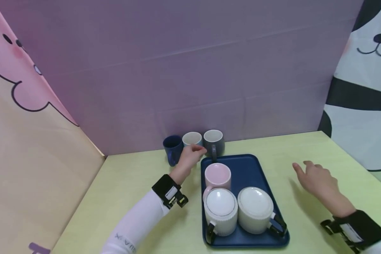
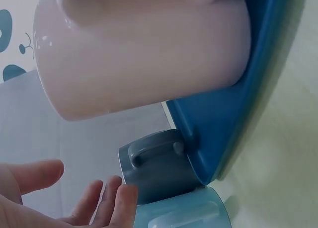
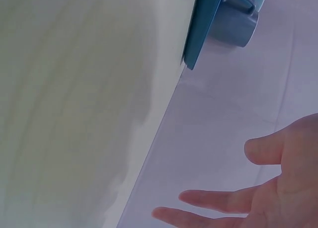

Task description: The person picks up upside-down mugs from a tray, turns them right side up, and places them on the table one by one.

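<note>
"What takes up the most room?"

"A purple backdrop rises behind a pale yellow table, where a dark blue tray carries three mugs."

"And the person's hands?"

"The left hand hangs at the row behind the tray, fingers loosely extended and gripping nothing, just beside the gray mug and in front of the light blue mug. Whether it touches either cannot be told. The right hand hovers over the table's right side, fingers spread, holding nothing."

"How is such a reach best done?"

"With the row this tight, the surest way would be to grasp one mug alone, leave its neighbors undisturbed and lift straight up, above the tray's rim, before any sideways move."

"What do the containers hold?"

"The tray's near end holds a white mug beside another white mug, both apparently upside down, insides hidden. Behind the left one sits a pink mug, mouth or base up unclear. The gray and light blue mugs stand upright, with no contents visible; the dark blue mug at the row's left end is too dark inside to read."
</note>
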Action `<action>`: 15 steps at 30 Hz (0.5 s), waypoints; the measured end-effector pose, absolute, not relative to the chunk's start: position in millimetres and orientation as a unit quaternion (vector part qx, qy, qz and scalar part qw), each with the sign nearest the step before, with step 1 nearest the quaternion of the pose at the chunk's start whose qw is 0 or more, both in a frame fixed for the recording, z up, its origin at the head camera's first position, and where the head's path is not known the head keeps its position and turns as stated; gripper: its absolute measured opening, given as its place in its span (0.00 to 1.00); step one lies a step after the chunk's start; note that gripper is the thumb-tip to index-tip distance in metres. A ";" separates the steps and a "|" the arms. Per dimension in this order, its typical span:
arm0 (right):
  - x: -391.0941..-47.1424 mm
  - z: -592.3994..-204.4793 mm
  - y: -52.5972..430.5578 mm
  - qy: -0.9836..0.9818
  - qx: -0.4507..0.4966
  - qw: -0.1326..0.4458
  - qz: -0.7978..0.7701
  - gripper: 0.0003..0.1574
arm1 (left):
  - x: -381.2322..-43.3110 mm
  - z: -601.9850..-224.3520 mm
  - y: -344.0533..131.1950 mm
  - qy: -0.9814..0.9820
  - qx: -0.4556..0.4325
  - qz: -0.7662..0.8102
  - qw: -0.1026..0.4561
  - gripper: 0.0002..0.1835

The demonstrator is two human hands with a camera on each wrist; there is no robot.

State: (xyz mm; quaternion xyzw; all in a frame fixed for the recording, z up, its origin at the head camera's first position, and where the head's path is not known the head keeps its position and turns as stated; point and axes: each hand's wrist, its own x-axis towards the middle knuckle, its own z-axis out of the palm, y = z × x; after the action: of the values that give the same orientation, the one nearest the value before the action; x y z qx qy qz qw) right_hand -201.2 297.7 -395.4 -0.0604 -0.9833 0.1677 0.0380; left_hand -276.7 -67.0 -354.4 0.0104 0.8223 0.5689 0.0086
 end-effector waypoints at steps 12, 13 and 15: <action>-206.1 -393.1 282.3 -0.984 -0.058 0.038 0.166 0.51 | -256.9 -357.3 -82.5 0.825 0.030 0.559 0.080 0.19; -206.2 -393.1 281.2 -0.984 -0.056 0.038 0.166 0.51 | -255.7 -358.0 -83.5 0.825 0.030 0.558 0.081 0.19; -206.6 -393.1 279.2 -0.984 -0.055 0.040 0.166 0.51 | -253.5 -359.2 -85.7 0.826 0.032 0.557 0.080 0.19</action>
State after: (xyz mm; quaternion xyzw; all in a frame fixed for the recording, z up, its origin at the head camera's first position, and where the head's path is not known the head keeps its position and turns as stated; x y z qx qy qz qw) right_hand -206.6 279.2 -393.1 -0.0549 -0.9838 0.1660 0.0401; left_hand -253.5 -85.7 -359.2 0.0322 0.8262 0.5567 0.0798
